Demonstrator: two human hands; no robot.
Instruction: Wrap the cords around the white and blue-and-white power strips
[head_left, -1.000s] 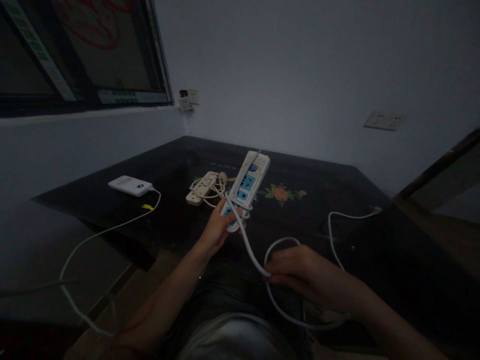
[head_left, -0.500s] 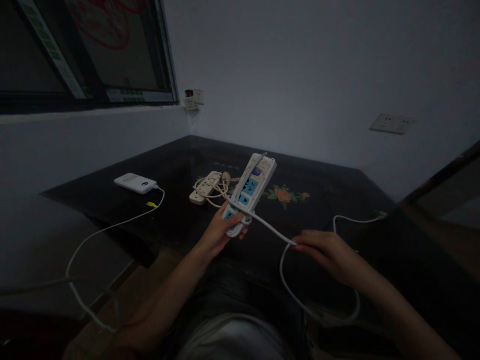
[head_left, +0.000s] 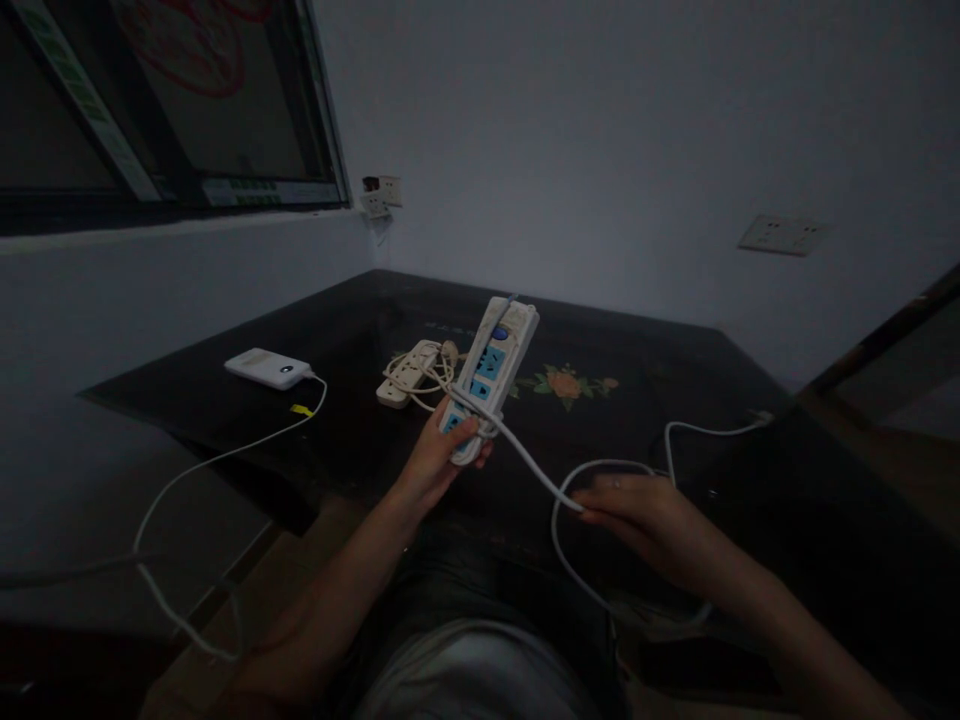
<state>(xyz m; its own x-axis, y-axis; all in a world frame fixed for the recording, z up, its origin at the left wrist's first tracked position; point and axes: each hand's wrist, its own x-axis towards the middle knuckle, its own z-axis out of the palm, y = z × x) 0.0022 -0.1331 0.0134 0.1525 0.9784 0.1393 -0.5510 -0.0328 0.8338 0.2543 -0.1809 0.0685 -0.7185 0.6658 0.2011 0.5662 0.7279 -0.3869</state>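
My left hand (head_left: 442, 450) is wrapped round the lower end of a white power strip (head_left: 504, 352) with blue sockets, tilted up above the table. Part of its white cord (head_left: 529, 458) runs along the strip's face and is wound round its lower part. From there the cord stretches down to my right hand (head_left: 634, 510), whose fingers pinch it. Beyond that hand the cord loops over the table edge and back to its far end at the right. A second, cream power strip (head_left: 405, 375), wound with its own cord, lies behind my left hand.
A white power bank (head_left: 266, 368) with a plugged-in cable (head_left: 225, 455) lies at the left of the black table (head_left: 337, 310); the cable hangs over the edge. Wall sockets (head_left: 781, 235) are at the back right, and more sockets (head_left: 382, 195) near the window.
My right hand has moved to the right and up, swinging the taut cord outward, then dipped slightly down and back left. My left hand keeps its grip on the power strip.
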